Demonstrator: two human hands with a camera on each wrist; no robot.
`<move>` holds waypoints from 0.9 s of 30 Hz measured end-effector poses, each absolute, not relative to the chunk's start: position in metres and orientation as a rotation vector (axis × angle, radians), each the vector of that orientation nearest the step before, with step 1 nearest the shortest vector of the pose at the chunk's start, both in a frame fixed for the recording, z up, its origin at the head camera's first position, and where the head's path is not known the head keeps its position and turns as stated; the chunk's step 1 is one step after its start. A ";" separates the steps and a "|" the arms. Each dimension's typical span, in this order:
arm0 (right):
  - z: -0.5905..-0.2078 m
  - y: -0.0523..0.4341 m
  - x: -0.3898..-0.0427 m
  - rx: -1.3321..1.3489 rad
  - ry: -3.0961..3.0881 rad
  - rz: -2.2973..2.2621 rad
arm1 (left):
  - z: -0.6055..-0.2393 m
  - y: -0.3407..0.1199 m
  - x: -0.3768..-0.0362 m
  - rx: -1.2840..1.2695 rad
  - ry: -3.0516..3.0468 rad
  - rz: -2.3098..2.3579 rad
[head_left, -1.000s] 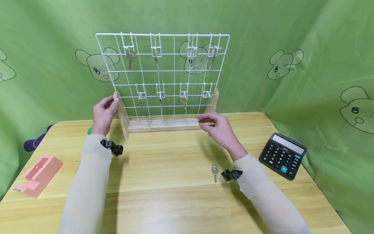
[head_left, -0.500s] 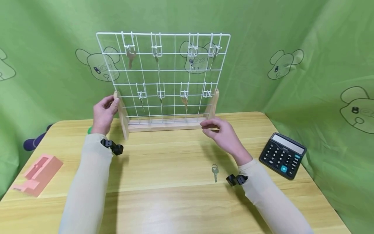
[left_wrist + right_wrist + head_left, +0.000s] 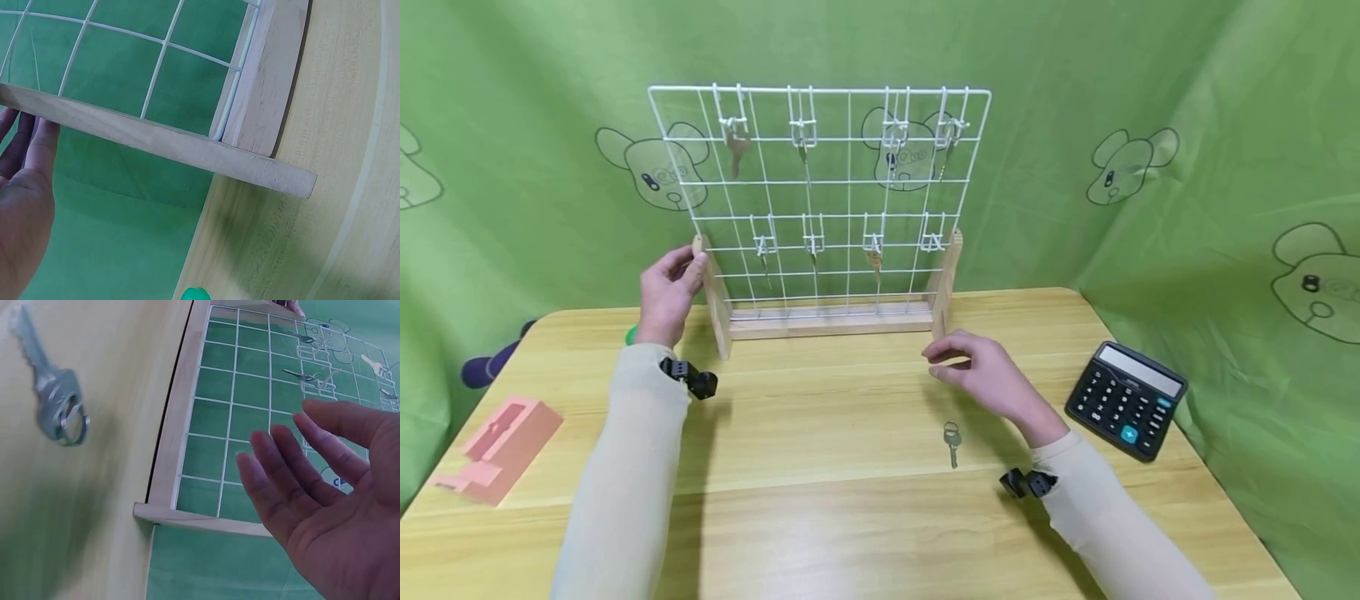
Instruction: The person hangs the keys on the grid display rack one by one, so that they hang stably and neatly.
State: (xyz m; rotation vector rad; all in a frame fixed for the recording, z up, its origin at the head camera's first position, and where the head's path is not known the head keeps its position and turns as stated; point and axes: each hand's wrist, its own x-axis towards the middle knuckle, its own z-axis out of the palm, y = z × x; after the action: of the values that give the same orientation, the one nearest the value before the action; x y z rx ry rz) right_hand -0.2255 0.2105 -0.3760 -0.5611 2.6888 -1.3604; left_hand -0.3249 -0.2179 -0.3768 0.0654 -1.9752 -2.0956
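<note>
A white wire grid rack (image 3: 831, 326) with wooden legs stands at the back of the table. My left hand (image 3: 666, 293) holds the top of its left wooden leg (image 3: 715, 308), thumb in front; the left wrist view shows fingers (image 3: 42, 147) behind the wood. Keys such as the brass one (image 3: 873, 260) hang from white hooks in two rows. The lower right hook (image 3: 931, 242) is bare. My right hand (image 3: 981, 371), fingers loosely bent and holding nothing, is over the table before the right leg. A loose key (image 3: 952, 442) with a ring lies just nearer to me.
A black calculator (image 3: 1126, 400) lies at the right of the table. At the left sits a pink tape-dispenser-like block (image 3: 512, 450). A purple object (image 3: 490, 364) shows past the left edge, and a green curtain (image 3: 1037, 125) hangs behind the rack.
My right hand has drawn back from the rack's lower right part, toward me and a little right, nearer the loose key. The left hand stays on the leg.
</note>
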 end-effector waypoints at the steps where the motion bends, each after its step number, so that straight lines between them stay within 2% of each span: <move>1: -0.378 0.212 -0.224 -0.571 2.682 -1.344 | -0.377 -0.218 -0.325 0.066 -1.974 -2.098; 14: -0.400 0.239 -0.212 -0.668 2.629 -1.156 | -0.378 -0.218 -0.326 0.059 -1.974 -2.102; 27: -0.415 0.240 -0.211 -0.728 2.626 -0.897 | -0.378 -0.218 -0.325 0.062 -1.987 -2.101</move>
State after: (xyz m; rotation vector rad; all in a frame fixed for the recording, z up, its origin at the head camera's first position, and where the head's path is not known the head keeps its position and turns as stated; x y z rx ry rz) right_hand -0.2112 0.2402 -0.4146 -0.7277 2.6260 -0.8967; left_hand -0.3255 -0.2182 -0.3779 0.0617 -1.9872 -2.1008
